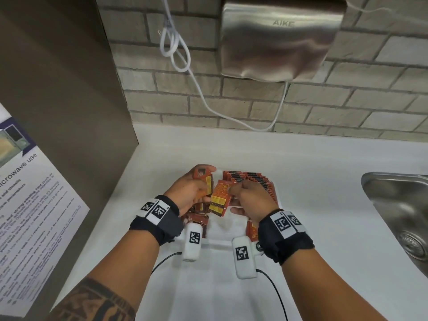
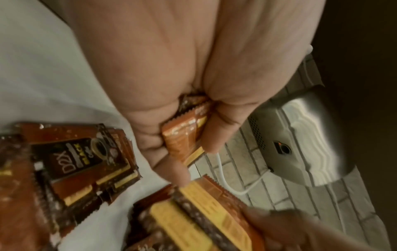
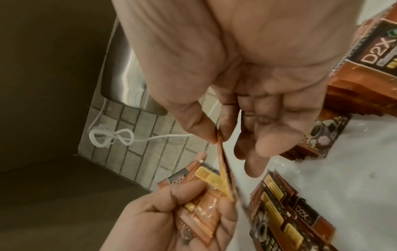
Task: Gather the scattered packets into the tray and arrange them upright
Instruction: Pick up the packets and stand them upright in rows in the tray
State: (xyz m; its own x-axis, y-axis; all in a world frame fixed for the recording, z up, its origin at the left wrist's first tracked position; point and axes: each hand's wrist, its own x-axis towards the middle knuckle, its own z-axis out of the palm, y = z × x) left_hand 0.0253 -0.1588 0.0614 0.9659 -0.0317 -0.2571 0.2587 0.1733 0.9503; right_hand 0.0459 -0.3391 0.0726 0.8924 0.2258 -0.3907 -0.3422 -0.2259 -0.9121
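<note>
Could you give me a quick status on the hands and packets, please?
Left hand grips packets. Right hand pinches one packet. Row upright in tray; nothing blocking.

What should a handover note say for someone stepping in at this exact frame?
Left hand: grips a small stack of orange-brown foil coffee packets.
Right hand: pinches one packet by its edge, close to the left hand's stack.
White plastic tray: holds a row of upright packets at its far right.
Left to do: loose packets lie flat near the left wrist; more sit by the right wrist. Stand them all upright.
</note>
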